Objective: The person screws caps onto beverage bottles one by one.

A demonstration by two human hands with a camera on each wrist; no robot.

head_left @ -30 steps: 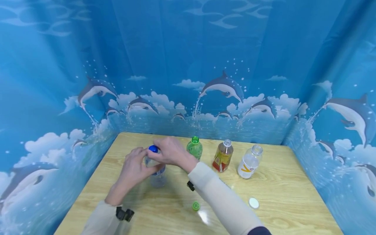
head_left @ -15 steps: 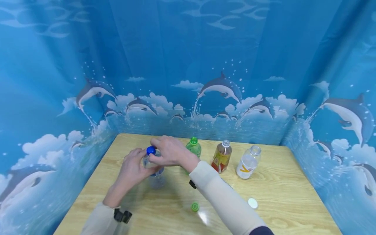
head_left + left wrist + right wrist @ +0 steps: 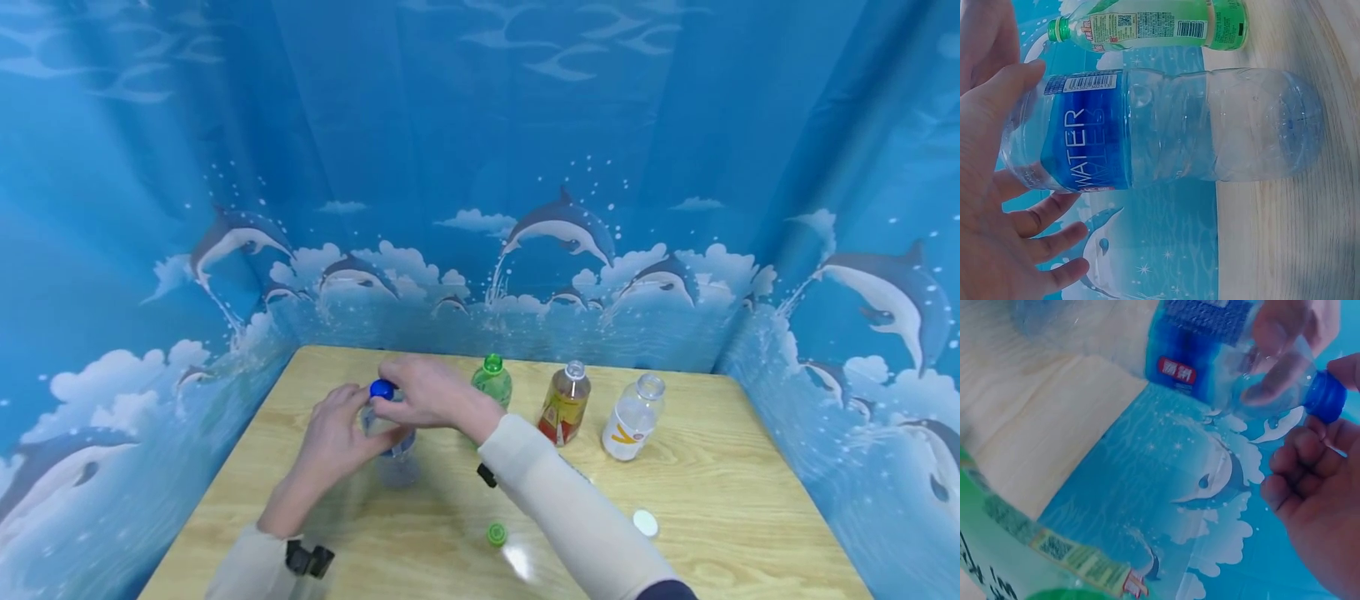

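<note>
Left of centre in the head view, a clear plastic water bottle with a blue label (image 3: 393, 446) stood upright on the pale wood-grain tabletop (image 3: 735, 492). The left hand (image 3: 333, 437) wrapped the bottle's upper body, thumb on one side and fingers curled round the other, a grip that looked meant to keep the bottle from turning or tipping. The left wrist view showed the same hold, with the palm against the label and the bottle's base on the wood.

The right hand (image 3: 423, 392) reached across from the right of the frame and sat over the bottle's neck, its fingertips (image 3: 1341, 369) pinching the small round blue screw cap (image 3: 382, 389). In the right wrist view the cap was on the neck, with the right hand's curled fingers closed round it; I could not tell whether it was tight or loose on the thread.

Just right of the hands stood a green plastic bottle with a green cap (image 3: 492, 382), touching neither hand. Further right, in a row, stood an open amber-coloured bottle with a red and yellow label (image 3: 564, 406) and an open clear bottle with a white label (image 3: 633, 418). Nearer the lower edge of the frame, a loose green cap (image 3: 497, 533) and a loose white cap (image 3: 645, 522) lay flat on the wood, well apart from the bottles. A blue dolphin-print curtain (image 3: 480, 167) closed in the tabletop on three sides.
</note>
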